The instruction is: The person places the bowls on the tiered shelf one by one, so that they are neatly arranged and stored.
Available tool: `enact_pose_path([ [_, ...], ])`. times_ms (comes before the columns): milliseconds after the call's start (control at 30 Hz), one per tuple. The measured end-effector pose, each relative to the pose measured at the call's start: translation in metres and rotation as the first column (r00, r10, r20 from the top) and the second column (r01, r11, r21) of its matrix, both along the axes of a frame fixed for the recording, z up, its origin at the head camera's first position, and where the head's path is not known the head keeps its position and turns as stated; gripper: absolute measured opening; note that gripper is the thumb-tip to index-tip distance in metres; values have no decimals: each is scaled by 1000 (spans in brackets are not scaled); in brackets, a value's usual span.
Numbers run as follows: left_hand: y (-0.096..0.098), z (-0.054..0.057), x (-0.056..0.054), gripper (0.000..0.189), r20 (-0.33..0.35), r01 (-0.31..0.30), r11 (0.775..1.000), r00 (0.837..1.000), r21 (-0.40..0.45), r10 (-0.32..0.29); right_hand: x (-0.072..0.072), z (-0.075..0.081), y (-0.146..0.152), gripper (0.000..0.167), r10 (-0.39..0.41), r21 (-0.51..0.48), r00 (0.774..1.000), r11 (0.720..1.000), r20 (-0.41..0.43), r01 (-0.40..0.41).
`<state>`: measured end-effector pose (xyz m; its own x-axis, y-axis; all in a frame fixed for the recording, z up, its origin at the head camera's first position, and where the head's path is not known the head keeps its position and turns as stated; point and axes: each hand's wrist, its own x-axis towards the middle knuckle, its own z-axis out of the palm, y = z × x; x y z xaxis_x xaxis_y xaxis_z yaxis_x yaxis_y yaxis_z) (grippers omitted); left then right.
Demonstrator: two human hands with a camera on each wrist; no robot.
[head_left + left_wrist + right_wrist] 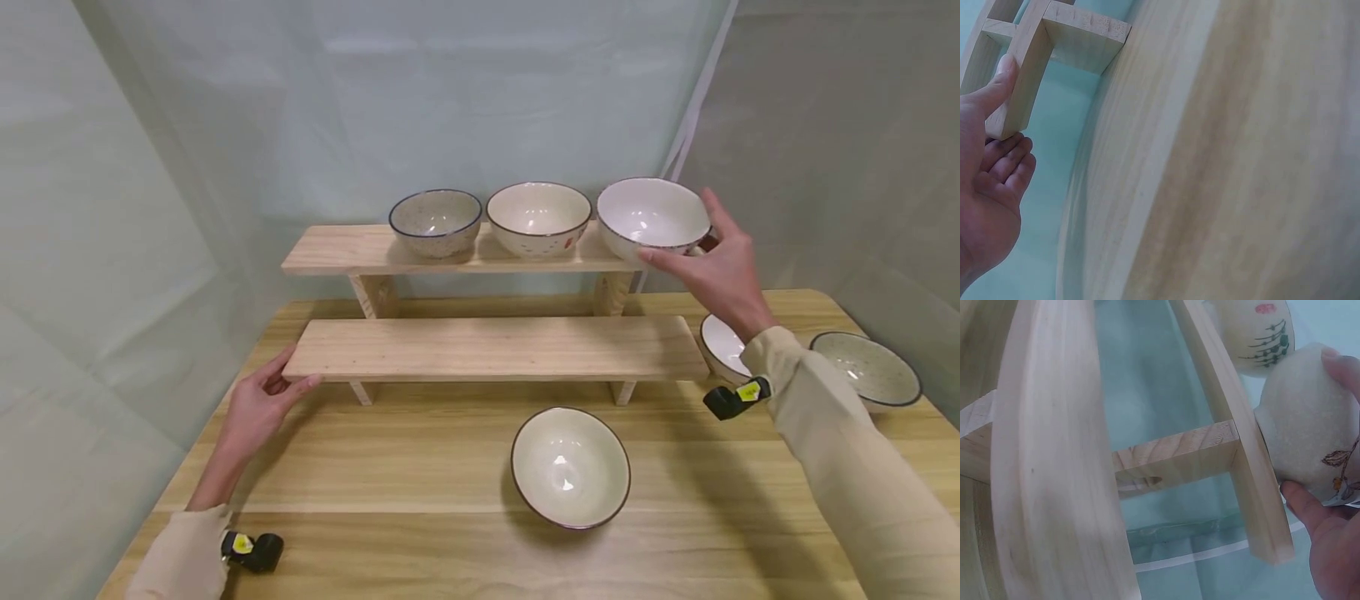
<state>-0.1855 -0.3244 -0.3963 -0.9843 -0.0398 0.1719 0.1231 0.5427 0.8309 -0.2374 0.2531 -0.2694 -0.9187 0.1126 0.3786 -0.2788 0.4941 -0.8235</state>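
My right hand (pixel 723 267) grips a white bowl (pixel 652 212) by its right side, at the right end of the upper shelf (pixel 337 247). In the right wrist view, a painted sprig marks the bowl's (pixel 1304 425) outside, and its base is right at the shelf board. My left hand (pixel 258 404) holds the left end of the lower shelf (pixel 495 348), thumb on the front edge and fingers beneath. To the left of the gripped bowl stand a cream bowl (pixel 538 218) with red marks and a speckled grey bowl (pixel 437 223) with a blue rim.
A cream bowl with a dark rim (pixel 572 468) sits on the wooden table (pixel 390 533) before the stand. At right, a white bowl (pixel 723 346) is partly hidden by my right arm, near a speckled bowl (pixel 870 367). Pale curtains (pixel 480 100) hang behind and at the sides.
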Motion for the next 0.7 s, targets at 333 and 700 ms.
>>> enact_pose_path([
  [333,0,1,3,78,2,-11,1000,1000,-16,11,-5,5,-3,106,20,-10,999,1000,38,-19],
  [700,1,1,1,79,7,-9,1000,1000,-12,9,-2,9,-5,115,26,78,997,996,73,-32],
])
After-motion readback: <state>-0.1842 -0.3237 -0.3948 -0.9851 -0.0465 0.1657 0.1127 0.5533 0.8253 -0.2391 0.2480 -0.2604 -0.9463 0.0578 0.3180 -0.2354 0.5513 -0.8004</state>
